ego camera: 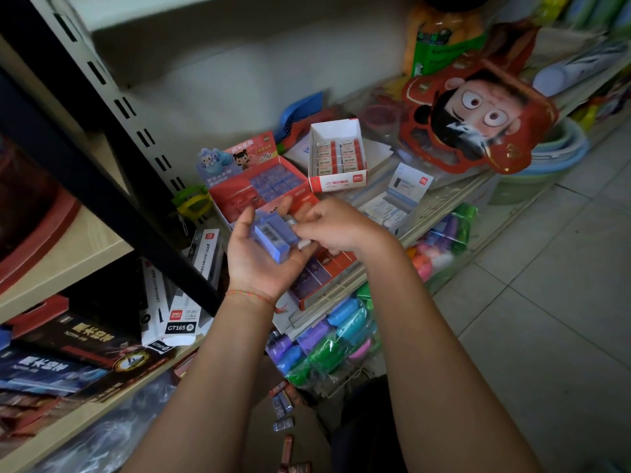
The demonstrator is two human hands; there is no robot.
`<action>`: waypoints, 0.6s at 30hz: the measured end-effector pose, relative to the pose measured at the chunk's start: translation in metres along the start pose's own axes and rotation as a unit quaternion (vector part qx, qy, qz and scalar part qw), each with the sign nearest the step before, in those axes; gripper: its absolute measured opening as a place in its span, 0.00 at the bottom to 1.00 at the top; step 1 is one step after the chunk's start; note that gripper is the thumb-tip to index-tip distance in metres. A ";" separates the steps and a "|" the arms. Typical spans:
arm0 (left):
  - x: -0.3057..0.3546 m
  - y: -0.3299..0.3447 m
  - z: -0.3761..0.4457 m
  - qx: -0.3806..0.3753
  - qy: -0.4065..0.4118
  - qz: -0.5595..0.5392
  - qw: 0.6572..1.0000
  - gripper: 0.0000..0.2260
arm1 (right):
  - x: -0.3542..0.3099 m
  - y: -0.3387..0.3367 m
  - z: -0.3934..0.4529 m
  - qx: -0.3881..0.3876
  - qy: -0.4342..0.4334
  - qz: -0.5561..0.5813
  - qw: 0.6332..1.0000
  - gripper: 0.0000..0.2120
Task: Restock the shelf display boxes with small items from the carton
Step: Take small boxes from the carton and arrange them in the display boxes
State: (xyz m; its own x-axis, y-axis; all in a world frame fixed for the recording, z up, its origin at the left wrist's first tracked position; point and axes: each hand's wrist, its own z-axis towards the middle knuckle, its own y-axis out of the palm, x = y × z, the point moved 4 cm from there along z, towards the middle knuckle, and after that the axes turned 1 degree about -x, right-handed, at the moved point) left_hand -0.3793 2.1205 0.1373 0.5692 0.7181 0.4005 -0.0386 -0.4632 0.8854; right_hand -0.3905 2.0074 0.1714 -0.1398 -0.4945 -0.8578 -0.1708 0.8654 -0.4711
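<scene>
**Small blue boxes going from palm to display**

Left hand point(263, 257) cupping palm-up, fingers loosely curled round a little cluster of blue boxes point(273, 238), thumb steadying the near side. Right hand point(336, 230) coming in from the right, fingertips pinching at the edge of the cluster, apparently peeling one box off; exact grip partly hidden behind the knuckles.

Hovering just in front of the red display box point(259, 186), already part-filled with matching blue packs. Sitting beside it, a white display box point(336, 155) with red-and-white packs in two neat rows. More loose packs point(283, 404) lying low down near the person's body, likely in the carton, though its walls not clearly showing.

Judging the handling: light, stiff little blocks, likely eraser packs in smooth wrap, so a bit slippery when stacked and prone to sliding off one another. Not fragile; a drop looking harmless. Best taken singly by the long sides between thumb and forefinger, then slotted upright into the gaps in the red box, keeping the palm level meanwhile.
</scene>
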 end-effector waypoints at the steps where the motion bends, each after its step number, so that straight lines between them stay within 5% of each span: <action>1: -0.001 0.002 0.003 0.000 -0.002 0.006 1.000 0.34 | 0.003 -0.003 0.000 0.005 0.006 0.018 1.000 0.13; 5: -0.008 0.009 0.018 0.032 -0.015 0.022 0.999 0.30 | 0.014 -0.017 0.000 0.045 0.007 0.109 0.993 0.06; 9: -0.018 0.018 0.028 0.067 -0.028 0.048 0.996 0.22 | 0.029 -0.055 -0.003 0.223 0.016 0.238 0.945 0.10; 12: -0.025 0.024 0.039 0.109 -0.047 0.171 0.978 0.11 | 0.058 -0.083 -0.005 0.342 0.050 0.193 0.918 0.11; 15: -0.032 0.025 0.052 0.144 -0.054 0.328 0.932 0.09 | 0.076 -0.087 -0.003 0.354 0.077 0.112 0.925 0.10; 18: -0.040 0.026 0.059 0.144 -0.065 0.358 0.920 0.08 | 0.085 -0.089 0.000 0.363 0.091 0.054 0.926 0.13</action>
State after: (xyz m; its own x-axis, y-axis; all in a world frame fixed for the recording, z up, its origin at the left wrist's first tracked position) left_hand -0.3542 2.0491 0.1305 0.5759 0.1154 0.8094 -0.2333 -0.9256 0.2980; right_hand -0.3874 1.8885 0.1405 -0.2919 -0.3507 -0.8898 0.5441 0.7042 -0.4561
